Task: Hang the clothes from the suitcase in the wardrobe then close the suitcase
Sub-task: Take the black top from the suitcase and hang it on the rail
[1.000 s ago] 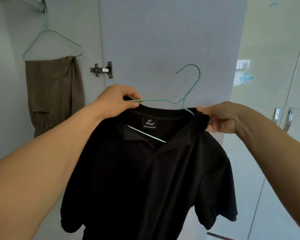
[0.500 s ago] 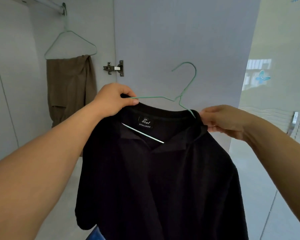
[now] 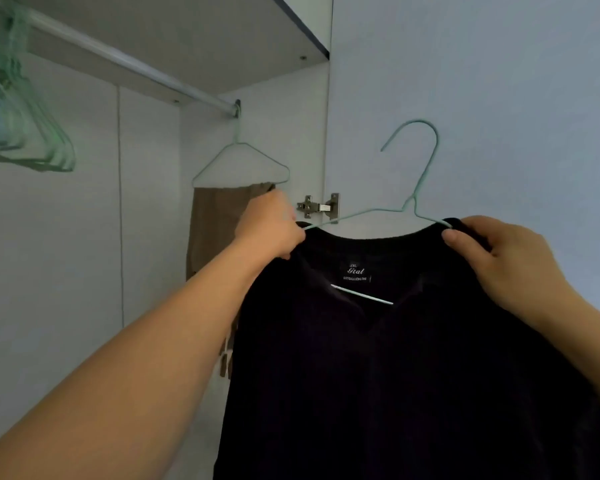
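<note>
A black polo shirt (image 3: 395, 375) hangs on a mint green wire hanger (image 3: 417, 174) in front of me, its hook free in the air before the open wardrobe door (image 3: 499, 98). My left hand (image 3: 269, 228) grips the shirt's left shoulder together with the hanger arm. At the right shoulder, my right hand (image 3: 499, 258) pinches the fabric over the hanger's end. The metal wardrobe rail (image 3: 118, 60) runs above and to the left. Brown trousers (image 3: 215, 223) hang from it on another green hanger (image 3: 239, 161). The suitcase is out of view.
Several empty green hangers (image 3: 18, 126) are bunched at the rail's left end. A shelf (image 3: 187, 32) sits just above the rail. A metal door hinge (image 3: 319, 206) is fixed at the wardrobe's right edge, just behind the shirt's hanger.
The view has tilted up and left, bringing the rail, shelf and empty hangers into sight. Both hands have lifted the shirt on its hanger higher, closer to the rail.
</note>
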The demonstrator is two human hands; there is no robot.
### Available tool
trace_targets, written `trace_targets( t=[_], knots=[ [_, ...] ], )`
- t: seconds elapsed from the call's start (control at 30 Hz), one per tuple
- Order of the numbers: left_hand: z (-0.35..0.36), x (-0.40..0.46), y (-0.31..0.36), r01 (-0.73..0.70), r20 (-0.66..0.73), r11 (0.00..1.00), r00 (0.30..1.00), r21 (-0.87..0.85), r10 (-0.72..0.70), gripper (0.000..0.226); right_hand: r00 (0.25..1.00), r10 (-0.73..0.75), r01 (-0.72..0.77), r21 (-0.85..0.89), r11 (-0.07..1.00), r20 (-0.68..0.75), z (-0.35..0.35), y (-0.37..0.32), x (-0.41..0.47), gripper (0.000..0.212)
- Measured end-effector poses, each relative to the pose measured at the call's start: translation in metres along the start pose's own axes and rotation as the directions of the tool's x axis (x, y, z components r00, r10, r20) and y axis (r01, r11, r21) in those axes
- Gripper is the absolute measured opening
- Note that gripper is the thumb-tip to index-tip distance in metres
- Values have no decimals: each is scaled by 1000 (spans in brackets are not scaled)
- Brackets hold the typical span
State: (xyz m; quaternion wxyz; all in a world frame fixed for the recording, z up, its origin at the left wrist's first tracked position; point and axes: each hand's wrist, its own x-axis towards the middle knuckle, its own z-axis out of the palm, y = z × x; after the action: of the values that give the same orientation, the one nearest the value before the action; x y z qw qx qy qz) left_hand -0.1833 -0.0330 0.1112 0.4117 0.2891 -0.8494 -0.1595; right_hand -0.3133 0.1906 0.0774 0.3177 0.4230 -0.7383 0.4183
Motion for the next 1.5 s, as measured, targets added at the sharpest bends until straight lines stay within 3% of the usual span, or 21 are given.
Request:
trace_targets(
  t=[0.07,0.13,0.27,0.33,0.47,0.53,0.63,0.7,0.83,0.9,0.97,1.03,1.1,1.17,1.27,1.5],
  knots=[
    [-13,19,1,15,-39,952,999,-305,-28,18,997,-71,71,-40,997,-14,14,-21,24,23],
    [-22,32,-2,-15,-71,841,997,-541,-28,24,991,-133,134,-44,990,14,25,-38,45,25],
    [-33,53,-13,-121,-75,685,992,-719,97,19,927,-316,345,-129,930,200,63,-68,72,28],
    [-39,69,-32,-167,-105,753,986,-636,130,14,949,-291,299,-55,953,121,78,-77,84,26],
    [-45,89,-80,-254,14,842,955,-476,296,13,980,-195,196,29,980,-32,95,-81,113,27],
    [-44,104,-92,-357,-105,870,934,-341,342,14,979,-201,202,73,977,-25,104,-87,127,28],
    [-53,129,-103,-381,-292,880,908,-285,299,16,980,-196,197,74,978,-15,113,-94,149,33],
    [-61,147,-114,-335,-351,901,908,-276,230,19,989,-143,141,38,989,45,118,-95,161,36],
    [-67,174,-143,-242,-403,918,909,-314,101,14,937,-81,114,-76,991,340,132,-96,172,42],
    [-68,182,-151,-245,-397,914,912,-324,104,16,948,-107,128,-50,991,299,141,-99,177,45],
    [-68,194,-154,-237,-439,941,891,-243,112,22,984,-86,83,26,996,159,151,-108,187,46],
    [-72,208,-149,-113,-500,994,861,-1,98,32,998,-50,49,34,998,44,162,-120,200,45],
    [-76,216,-142,77,-502,992,865,105,-14,43,1000,-27,26,-27,999,-13,172,-133,215,42],
    [-77,222,-140,170,-454,985,880,25,-140,44,998,-21,18,-63,998,-52,182,-147,228,41],
    [-73,234,-143,145,-344,961,913,-235,-222,41,995,-26,17,-88,996,-98,197,-164,242,37],
    [-69,245,-155,64,-313,927,931,-370,-189,49,993,65,-70,-50,996,-94,228,-178,254,27]
  ],
)
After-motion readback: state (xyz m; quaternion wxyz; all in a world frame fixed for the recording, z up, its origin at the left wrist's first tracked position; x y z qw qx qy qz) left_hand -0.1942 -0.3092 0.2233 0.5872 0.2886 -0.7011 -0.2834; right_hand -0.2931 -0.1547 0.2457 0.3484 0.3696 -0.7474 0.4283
